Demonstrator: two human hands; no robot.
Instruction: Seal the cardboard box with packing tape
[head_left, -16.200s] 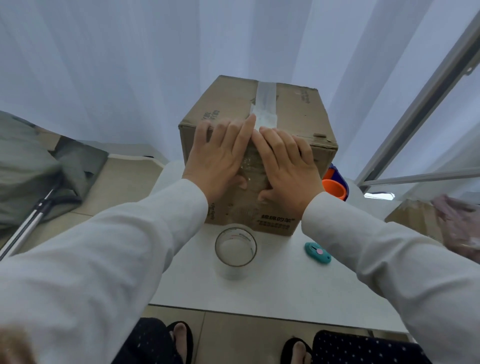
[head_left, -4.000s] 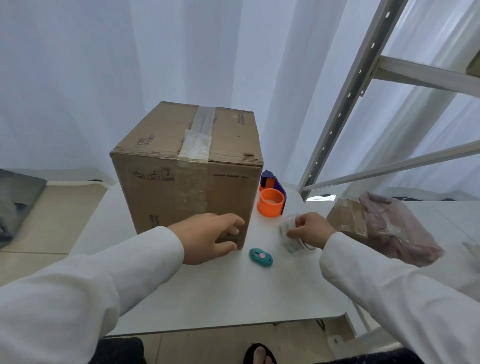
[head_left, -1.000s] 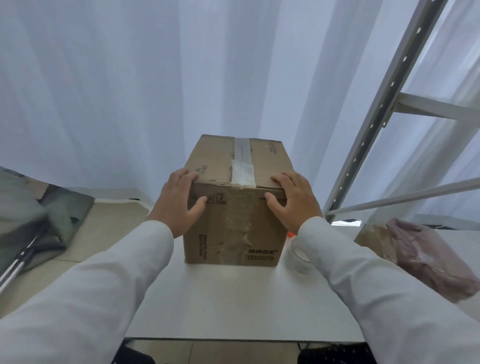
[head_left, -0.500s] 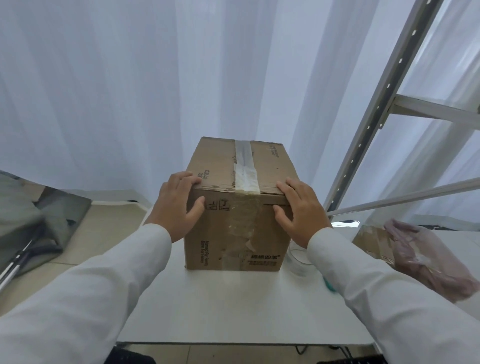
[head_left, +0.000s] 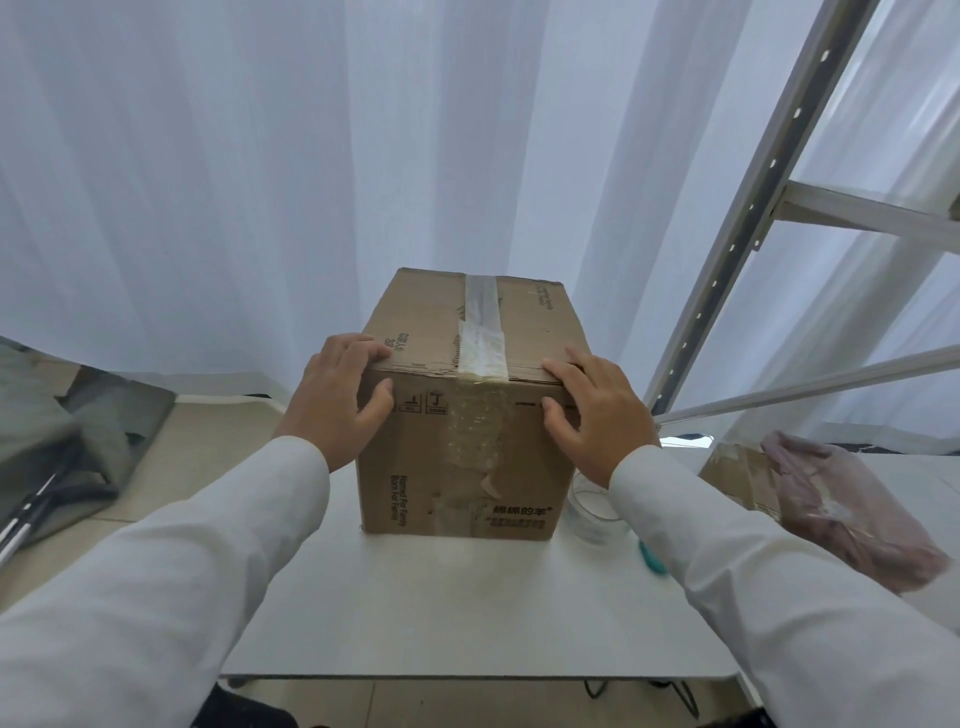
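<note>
Cardboard box (head_left: 415, 467) top corners clasped by left hand (head_left: 332, 410), right hand (head_left: 597, 415); tape roll (head_left: 592, 512) half hidden.

Two hands — left hand (head_left: 332, 405), right hand (head_left: 597, 415) — one cardboard box (head_left: 415, 457) on one table (head_left: 467, 613), one clear tape roll (head_left: 592, 514), one teal cutter (head_left: 652, 558).

On the box (head_left: 457, 467) front I can read "Named For Family, Born For Family"; the other prints are too small for me.

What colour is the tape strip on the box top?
The tape strip is clear and whitish against the cardboard box; head view shows it best.
</note>
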